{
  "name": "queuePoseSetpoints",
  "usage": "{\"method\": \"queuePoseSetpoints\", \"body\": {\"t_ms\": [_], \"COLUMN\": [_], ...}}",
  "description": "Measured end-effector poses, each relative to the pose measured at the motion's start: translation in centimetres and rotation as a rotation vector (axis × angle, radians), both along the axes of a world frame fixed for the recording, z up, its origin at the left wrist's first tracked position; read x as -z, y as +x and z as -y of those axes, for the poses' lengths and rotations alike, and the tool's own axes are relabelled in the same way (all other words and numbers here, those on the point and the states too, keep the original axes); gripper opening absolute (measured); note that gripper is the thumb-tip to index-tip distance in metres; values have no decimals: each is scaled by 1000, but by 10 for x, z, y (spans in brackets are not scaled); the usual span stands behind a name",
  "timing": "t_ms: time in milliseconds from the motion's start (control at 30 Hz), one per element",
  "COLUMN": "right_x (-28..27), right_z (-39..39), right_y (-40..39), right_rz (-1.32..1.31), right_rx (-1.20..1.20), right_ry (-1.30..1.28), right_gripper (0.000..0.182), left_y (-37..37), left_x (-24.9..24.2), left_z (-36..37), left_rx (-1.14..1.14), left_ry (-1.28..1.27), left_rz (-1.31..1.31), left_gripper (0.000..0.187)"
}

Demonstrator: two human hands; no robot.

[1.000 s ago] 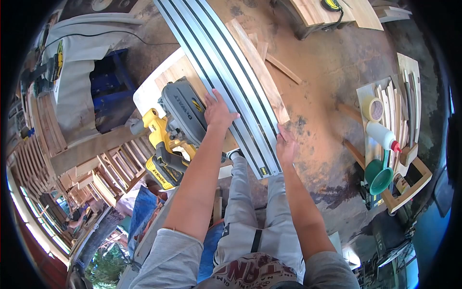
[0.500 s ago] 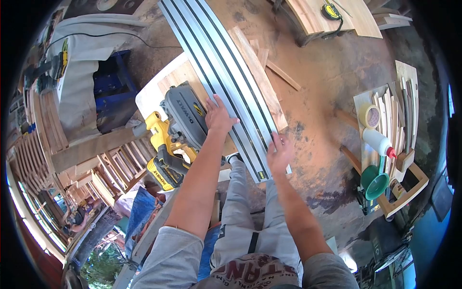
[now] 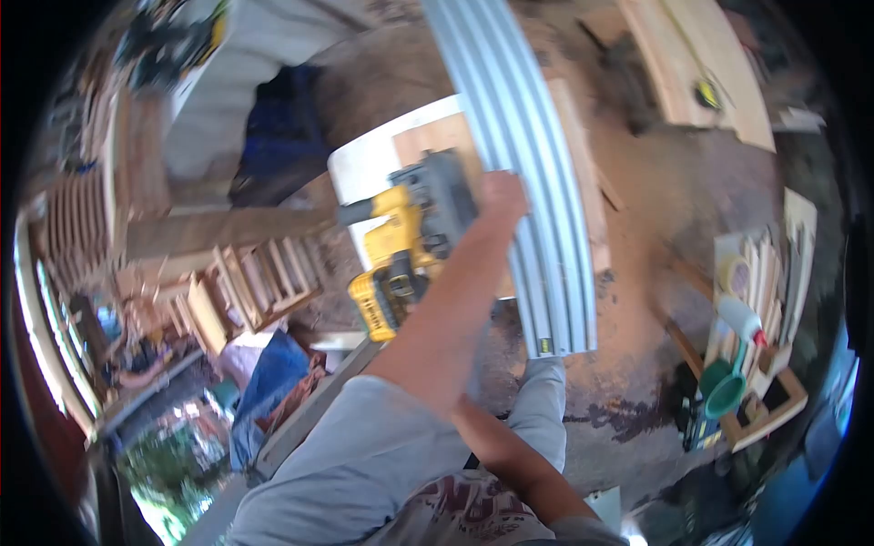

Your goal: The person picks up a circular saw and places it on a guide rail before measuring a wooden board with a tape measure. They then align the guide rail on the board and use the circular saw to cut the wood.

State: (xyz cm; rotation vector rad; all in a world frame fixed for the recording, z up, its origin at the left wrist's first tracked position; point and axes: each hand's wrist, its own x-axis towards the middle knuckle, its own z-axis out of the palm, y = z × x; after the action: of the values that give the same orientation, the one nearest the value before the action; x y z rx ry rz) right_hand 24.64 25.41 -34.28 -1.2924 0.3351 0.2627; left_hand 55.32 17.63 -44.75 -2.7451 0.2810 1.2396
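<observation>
Guide rail (image 3: 551,227) could shift if our left hand (image 3: 503,193) bumps it; we cannot tell its fingers' grip; right hand hidden.

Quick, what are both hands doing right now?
Left hand: at the metal rail, too blurred to tell open or closed.
Right hand: hidden, can't tell.

Brown dust and dark stains mark the floor (image 3: 642,300). Daylight enters through the window (image 3: 52,318) at left; stacked wooden slats (image 3: 82,223) stand nearby, greenery (image 3: 168,469) shows lower left.
</observation>
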Motion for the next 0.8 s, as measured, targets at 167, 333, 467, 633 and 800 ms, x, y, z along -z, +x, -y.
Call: {"method": "queuePoseSetpoints", "body": {"t_ms": [167, 333, 467, 633, 800], "right_x": [-39, -55, -23, 12, -21], "right_z": [-27, -38, -28, -32, -30], "right_y": [21, 76, 106, 113, 125], "right_rz": [-27, -81, -184, -262, -295], "right_rx": [179, 371, 44, -85, -9], "right_ry": [-107, -317, -646, -662, -656], "right_gripper": [37, 37, 42, 36, 30], "left_y": [6, -11, -32, -113, -180], "left_x": [2, -57, -152, -260, -321], "left_z": [7, 9, 3, -64, -182], "left_rx": [-13, -148, -199, -342, -550], "left_ry": [-63, -436, -824, -1354, -1446], "left_rz": [-15, -157, -131, 260, 486], "left_gripper": [42, 46, 58, 58, 35]}}
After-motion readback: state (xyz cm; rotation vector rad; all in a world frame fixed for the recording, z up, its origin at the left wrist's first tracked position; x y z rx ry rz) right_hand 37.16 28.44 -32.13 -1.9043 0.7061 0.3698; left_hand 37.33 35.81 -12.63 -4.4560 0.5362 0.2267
